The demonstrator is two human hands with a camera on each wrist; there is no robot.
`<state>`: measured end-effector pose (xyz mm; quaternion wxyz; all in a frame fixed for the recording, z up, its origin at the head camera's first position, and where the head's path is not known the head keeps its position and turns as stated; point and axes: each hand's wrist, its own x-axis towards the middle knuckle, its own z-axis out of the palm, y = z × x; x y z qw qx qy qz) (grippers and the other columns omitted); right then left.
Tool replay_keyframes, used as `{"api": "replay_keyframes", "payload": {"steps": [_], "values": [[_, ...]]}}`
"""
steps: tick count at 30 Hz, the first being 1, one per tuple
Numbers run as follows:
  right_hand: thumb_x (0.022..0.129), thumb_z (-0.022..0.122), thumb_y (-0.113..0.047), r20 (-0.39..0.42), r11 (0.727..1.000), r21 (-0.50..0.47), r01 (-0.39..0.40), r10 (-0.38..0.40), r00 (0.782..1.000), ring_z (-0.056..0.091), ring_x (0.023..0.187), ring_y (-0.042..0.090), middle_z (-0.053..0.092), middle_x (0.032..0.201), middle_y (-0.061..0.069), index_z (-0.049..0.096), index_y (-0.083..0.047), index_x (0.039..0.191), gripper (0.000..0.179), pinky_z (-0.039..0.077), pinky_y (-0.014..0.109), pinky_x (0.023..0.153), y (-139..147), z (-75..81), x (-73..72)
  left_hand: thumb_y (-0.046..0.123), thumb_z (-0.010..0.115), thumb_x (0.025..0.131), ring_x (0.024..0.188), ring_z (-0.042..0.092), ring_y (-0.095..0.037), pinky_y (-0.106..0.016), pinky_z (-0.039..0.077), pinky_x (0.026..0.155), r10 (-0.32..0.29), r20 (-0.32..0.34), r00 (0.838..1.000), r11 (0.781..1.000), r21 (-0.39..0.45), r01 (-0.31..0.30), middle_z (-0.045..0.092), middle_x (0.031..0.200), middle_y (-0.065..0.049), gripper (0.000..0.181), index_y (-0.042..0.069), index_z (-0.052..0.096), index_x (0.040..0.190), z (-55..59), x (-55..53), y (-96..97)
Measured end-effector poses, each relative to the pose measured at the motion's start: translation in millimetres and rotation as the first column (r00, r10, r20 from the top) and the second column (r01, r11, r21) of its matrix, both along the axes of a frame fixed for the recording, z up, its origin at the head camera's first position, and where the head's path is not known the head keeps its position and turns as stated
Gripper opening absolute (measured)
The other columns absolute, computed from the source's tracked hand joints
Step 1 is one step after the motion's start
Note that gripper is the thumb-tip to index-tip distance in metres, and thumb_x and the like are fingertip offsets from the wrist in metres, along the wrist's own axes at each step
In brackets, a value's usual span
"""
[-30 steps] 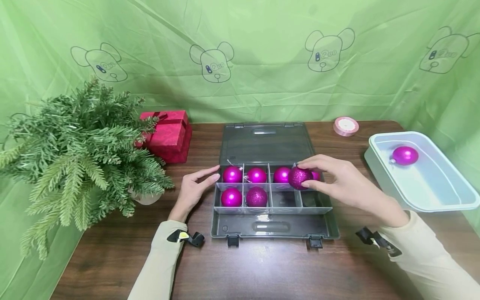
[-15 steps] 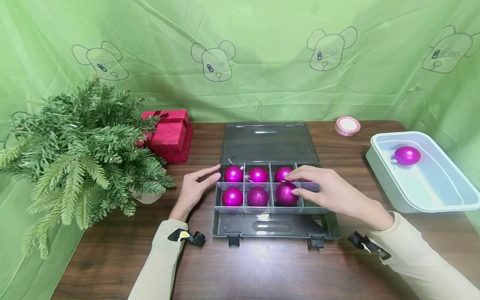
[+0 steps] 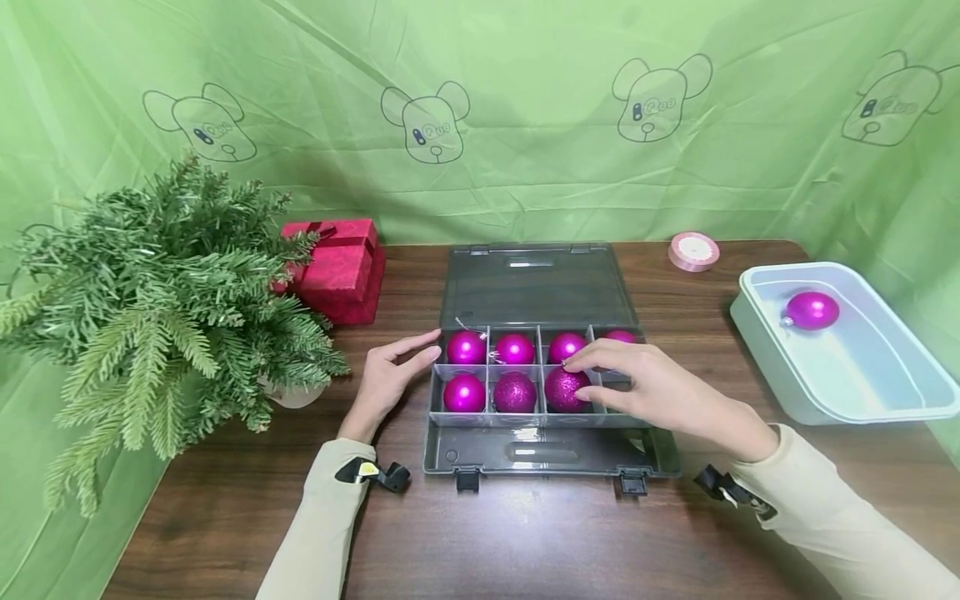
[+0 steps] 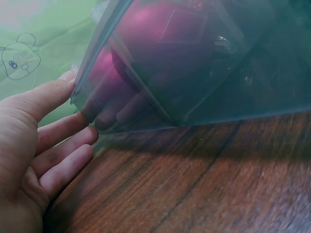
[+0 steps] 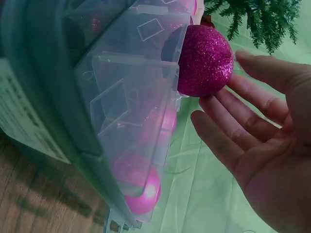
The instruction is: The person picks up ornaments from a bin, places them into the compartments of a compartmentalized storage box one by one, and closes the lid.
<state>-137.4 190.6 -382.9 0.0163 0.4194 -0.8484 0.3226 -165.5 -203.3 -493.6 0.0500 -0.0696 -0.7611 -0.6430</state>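
My right hand (image 3: pixel 648 379) has its thumb and fingertips on a glittery magenta Christmas ball (image 3: pixel 566 390). That ball sits partly down in the front row's third compartment; in the right wrist view it (image 5: pixel 206 60) bulges above the divider walls, between thumb and fingers. My left hand (image 3: pixel 386 383) touches the left side of the clear grey divided case (image 3: pixel 543 452), fingers extended at its corner (image 4: pixel 85 104). Other magenta balls fill the back row, such as a shiny ball (image 3: pixel 514 350), and the front row's left compartments, including another glittery ball (image 3: pixel 515 392). My right hand partly covers the front right compartment.
A white tub (image 3: pixel 900 367) at the right holds a shiny magenta ball (image 3: pixel 813 311). Behind stands a pink ribbon roll (image 3: pixel 693 252). The case's lid (image 3: pixel 536 287) lies open at the back. An artificial fir tree (image 3: pixel 172 308) and a red gift box (image 3: pixel 341 271) stand left.
My right hand has carried the glittery ball from above the back row toward the front and left, lowering it into the third front compartment. My left hand has stayed at the case.
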Motion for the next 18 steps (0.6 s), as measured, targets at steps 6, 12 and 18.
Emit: {"api": "replay_keyframes", "payload": {"steps": [6, 12, 18], "values": [[0.088, 0.09, -0.022, 0.027, 0.997, 0.049, 0.054, -0.056, 0.998, 0.072, 0.109, 0.023, 0.075, 0.118, 0.003, 0.071, -0.004, 0.124, 0.045, 0.06, 0.045, 0.095, -7, -5.5, 2.1, 0.021, 0.085, 0.094, 0.125, 0.068, -0.017, -0.03, 0.05, 0.11, 0.0, 0.001, 1.0, 1.0, 0.007, 0.0, 0.076, 0.126, 0.0, 0.032, 0.015, 0.081, 0.126, 0.5, 0.4, 0.5], [0.087, 0.09, -0.012, -0.01, 0.998, 0.062, -0.023, 0.023, 1.0, 0.07, 0.117, 0.026, 0.072, 0.127, 0.003, 0.071, -0.007, 0.129, 0.047, 0.059, 0.048, 0.099, 1, -0.1, -2.3, 0.02, 0.085, 0.094, 0.125, 0.068, -0.018, -0.03, 0.05, 0.11, -0.004, 0.002, 1.0, 1.0, 0.005, 0.004, 0.076, 0.126, -0.001, 0.032, 0.015, 0.08, 0.126, 0.7, 0.8, 1.3], [0.09, 0.085, -0.008, 0.037, 0.987, 0.116, -0.113, 0.109, 0.993, 0.067, 0.124, 0.026, 0.07, 0.137, 0.002, 0.069, -0.011, 0.137, 0.05, 0.056, 0.05, 0.103, 10, 7.7, -9.1, 0.021, 0.085, 0.094, 0.125, 0.068, -0.017, -0.03, 0.05, 0.11, 0.001, 0.004, 1.0, 1.0, 0.0, -0.001, 0.076, 0.125, 0.0, 0.032, 0.016, 0.081, 0.126, 1.1, 0.3, 0.5]]}}
